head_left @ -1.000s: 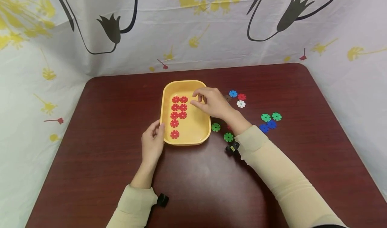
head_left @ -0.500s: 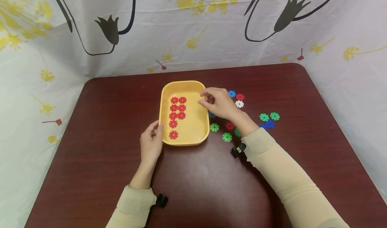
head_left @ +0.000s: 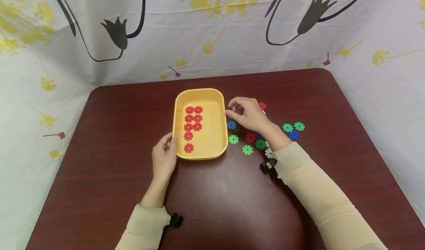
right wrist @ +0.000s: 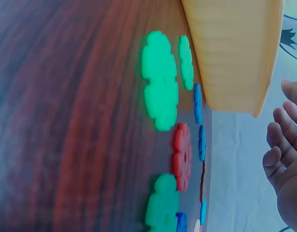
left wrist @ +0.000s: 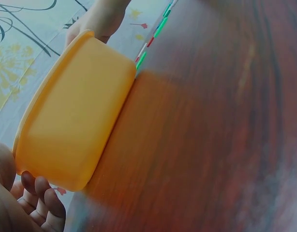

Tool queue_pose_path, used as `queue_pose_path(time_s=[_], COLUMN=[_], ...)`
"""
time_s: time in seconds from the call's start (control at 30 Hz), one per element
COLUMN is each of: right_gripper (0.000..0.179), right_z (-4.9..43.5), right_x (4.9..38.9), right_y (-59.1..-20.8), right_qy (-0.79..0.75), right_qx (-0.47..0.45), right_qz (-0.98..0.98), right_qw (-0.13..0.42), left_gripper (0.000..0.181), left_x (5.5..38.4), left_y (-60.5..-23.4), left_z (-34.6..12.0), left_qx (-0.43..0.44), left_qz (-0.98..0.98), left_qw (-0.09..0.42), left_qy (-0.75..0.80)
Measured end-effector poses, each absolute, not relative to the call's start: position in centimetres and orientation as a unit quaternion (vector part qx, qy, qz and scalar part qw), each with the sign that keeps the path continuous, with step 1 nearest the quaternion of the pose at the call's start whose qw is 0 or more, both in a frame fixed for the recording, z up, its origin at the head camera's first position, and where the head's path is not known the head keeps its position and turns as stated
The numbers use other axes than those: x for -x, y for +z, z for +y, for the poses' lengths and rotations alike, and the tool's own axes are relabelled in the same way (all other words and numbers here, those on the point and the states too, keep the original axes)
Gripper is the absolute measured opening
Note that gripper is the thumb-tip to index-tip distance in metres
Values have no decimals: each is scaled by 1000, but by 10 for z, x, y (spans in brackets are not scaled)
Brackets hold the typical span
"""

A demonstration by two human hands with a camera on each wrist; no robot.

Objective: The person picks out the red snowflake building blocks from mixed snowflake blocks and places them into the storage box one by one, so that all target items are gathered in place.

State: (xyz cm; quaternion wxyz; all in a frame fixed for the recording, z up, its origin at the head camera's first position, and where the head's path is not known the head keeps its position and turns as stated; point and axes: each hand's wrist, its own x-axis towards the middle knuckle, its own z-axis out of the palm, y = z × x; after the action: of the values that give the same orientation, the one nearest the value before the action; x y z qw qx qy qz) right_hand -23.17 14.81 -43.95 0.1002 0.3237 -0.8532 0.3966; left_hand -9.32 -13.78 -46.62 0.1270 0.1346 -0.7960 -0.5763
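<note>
A yellow tray (head_left: 212, 132) lies on the dark table, with several red notched plastic discs (head_left: 188, 136) in rows along its left side. My left hand (head_left: 164, 159) holds the tray's left edge, thumb at the rim. In the left wrist view, the fingers of this left hand (left wrist: 39, 203) curl below the tray's rim (left wrist: 56, 67). Just off the tray's right edge hovers my right hand (head_left: 247, 113), fingers loosely bent. The right wrist view shows nothing in that right hand (right wrist: 289, 145). Under it sits a blue disc (head_left: 231, 124).
Several loose discs are scattered right of the tray, among them a light green disc (head_left: 233, 139), a red disc (head_left: 250, 138) and a white disc (head_left: 268, 153). Farther right are a green disc (head_left: 299, 126) and a dark blue disc (head_left: 293, 135). A patterned cloth (head_left: 156, 32) hangs behind the table.
My right hand has moved rightward from above the tray's inside to beyond its right edge. The red discs stay in place, and my left hand keeps its hold on the tray.
</note>
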Motion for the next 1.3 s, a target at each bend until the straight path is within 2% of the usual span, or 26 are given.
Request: queue_pose_path(time_s=[0.3,0.67,1.3], right_gripper=[19,24,24], right_z=[160,175,195], right_x=[229,225,219], right_y=[-440,-445,-450], right_qy=[377,361,330], right_qx=[-311,-286,-304], right_qz=[-870,-887,-889], right_qw=[69,-26,-90], left_gripper=[36,34,35], left_x=[92,92,93], left_y=[-467,-460,-464], left_z=[-138,-136,-136], left_qx=[-131,-134,-142], left_qz=[-795,-789,-791], left_qw=[126,125,122], left_qy=[-578,-587,-582])
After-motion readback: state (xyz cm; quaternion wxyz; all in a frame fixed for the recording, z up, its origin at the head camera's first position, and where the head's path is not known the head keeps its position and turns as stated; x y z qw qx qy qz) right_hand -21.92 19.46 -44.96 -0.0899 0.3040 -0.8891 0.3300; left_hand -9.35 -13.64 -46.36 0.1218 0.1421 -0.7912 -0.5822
